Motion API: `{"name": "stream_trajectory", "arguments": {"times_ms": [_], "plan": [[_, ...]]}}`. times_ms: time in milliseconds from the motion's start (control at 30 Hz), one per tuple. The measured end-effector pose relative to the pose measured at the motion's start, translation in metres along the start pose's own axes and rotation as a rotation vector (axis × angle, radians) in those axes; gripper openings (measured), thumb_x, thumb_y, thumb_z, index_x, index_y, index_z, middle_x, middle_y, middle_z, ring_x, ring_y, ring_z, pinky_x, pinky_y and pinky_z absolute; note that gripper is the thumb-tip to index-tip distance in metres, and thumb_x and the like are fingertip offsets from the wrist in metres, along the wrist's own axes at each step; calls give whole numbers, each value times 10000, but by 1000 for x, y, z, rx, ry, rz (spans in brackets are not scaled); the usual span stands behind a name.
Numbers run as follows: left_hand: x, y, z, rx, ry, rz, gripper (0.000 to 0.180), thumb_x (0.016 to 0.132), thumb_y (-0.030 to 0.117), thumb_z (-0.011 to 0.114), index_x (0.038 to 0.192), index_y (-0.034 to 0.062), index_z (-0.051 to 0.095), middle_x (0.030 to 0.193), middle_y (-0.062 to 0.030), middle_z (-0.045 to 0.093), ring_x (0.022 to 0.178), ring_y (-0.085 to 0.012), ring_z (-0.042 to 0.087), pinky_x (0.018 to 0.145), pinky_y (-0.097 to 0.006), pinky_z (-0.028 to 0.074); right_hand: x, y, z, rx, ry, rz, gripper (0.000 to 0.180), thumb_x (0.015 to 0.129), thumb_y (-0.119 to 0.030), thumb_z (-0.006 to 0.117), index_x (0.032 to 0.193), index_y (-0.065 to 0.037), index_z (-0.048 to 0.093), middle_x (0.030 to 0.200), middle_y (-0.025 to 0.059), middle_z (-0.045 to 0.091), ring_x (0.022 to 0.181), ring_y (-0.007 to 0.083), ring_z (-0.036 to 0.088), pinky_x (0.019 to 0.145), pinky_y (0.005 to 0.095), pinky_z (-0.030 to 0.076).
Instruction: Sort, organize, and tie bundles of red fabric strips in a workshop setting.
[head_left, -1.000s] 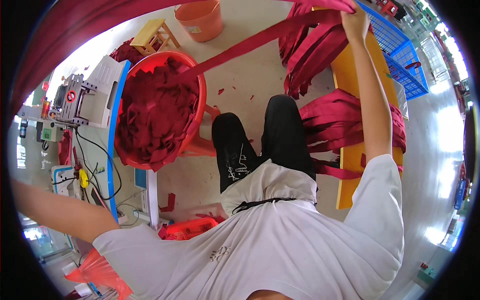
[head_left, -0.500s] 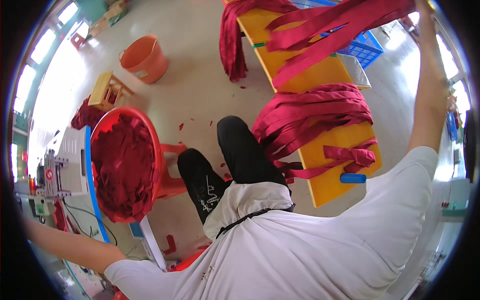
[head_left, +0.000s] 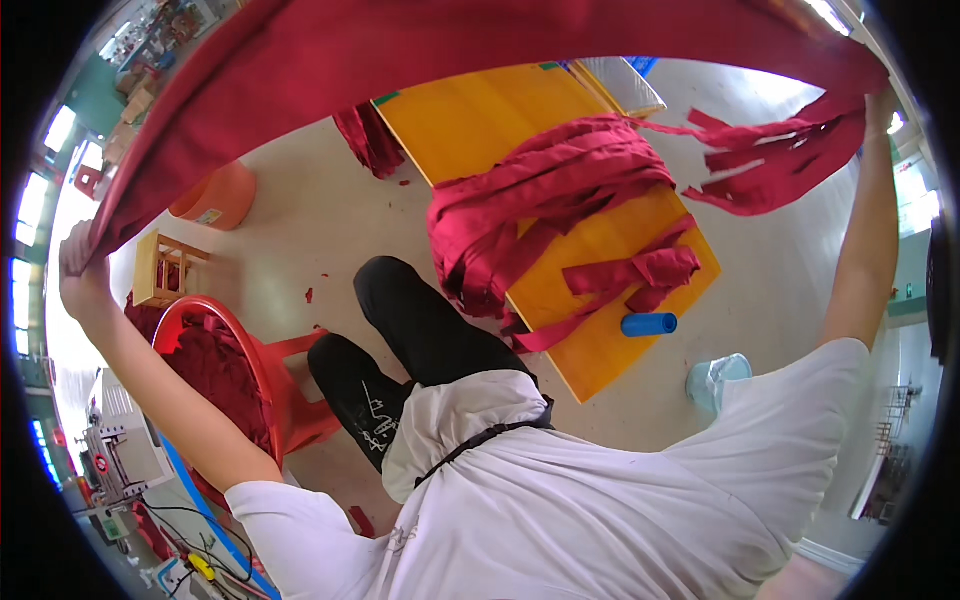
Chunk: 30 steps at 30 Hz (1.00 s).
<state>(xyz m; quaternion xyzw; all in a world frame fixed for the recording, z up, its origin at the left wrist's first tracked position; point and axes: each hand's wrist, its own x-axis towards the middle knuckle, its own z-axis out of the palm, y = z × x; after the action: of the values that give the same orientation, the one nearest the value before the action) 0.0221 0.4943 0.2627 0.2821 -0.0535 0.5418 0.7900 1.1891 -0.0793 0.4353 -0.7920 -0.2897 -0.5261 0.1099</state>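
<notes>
Head view shows 2 hands point(head_left: 84, 272) gripping a red cloth point(head_left: 480, 35) spread between them above a yellow table point(head_left: 470, 118).

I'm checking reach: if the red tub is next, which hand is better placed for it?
Likely the left hand: it holds the cloth but looks much nearer the tub. The right hand, also holding the cloth, is across the view.

long red cloth point(head_left: 450, 40), spread wide
</notes>
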Motion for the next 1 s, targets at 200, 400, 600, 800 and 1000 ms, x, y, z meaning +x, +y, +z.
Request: {"name": "stream_trajectory", "arguments": {"times_ms": [200, 400, 600, 800, 1000], "plan": [[23, -18, -10, 98, 204, -45, 367, 941, 9, 276, 616, 173, 232, 614, 33, 191, 575, -111, 250, 649, -303, 262, -135, -80, 82, -93, -418, 154, 649, 808, -653, 536, 1240, -177, 633, 1242, 205, 619, 1161, 393, 587, 941, 498, 491], [-19, 15, 0, 245, 349, 125, 292, 728, -34, 374, 594, 167, 209, 577, 15, 183, 525, -114, 209, 586, -292, 254, -225, -171, 118, 438, -514, 84, 542, 851, -553, 534, 1059, -79, 696, 1006, 242, 678, 1006, 441, 631, 828, 503, 506], [-102, 32, -30, 388, 477, 251, 301, 786, 4, 420, 628, 163, 219, 586, 13, 201, 533, -132, 234, 584, -313, 280, -303, -228, 131, 610, -921, -227, 246, 841, -197, 637, 935, 28, 671, 753, 210, 673, 715, 136, 606, 670, 406, 495], [-132, -45, -38, 516, 669, 345, 288, 825, 95, 402, 604, 155, 226, 555, 4, 242, 505, -147, 249, 560, -324, 285, -352, -283, 82, 584, -1761, -182, 211, 838, -129, 651, 1011, -9, 637, 892, 26, 659, 835, 140, 610, 746, 335, 518], [-149, -71, -85, 446, 849, 406, 276, 869, 172, 392, 610, 144, 301, 535, 30, 238, 444, -118, 253, 490, -302, 263, -318, -440, -23, 1008, -1379, -294, 284, 889, -190, 658, 1119, -31, 613, 1021, 48, 657, 981, 150, 603, 924, 305, 450]]}}
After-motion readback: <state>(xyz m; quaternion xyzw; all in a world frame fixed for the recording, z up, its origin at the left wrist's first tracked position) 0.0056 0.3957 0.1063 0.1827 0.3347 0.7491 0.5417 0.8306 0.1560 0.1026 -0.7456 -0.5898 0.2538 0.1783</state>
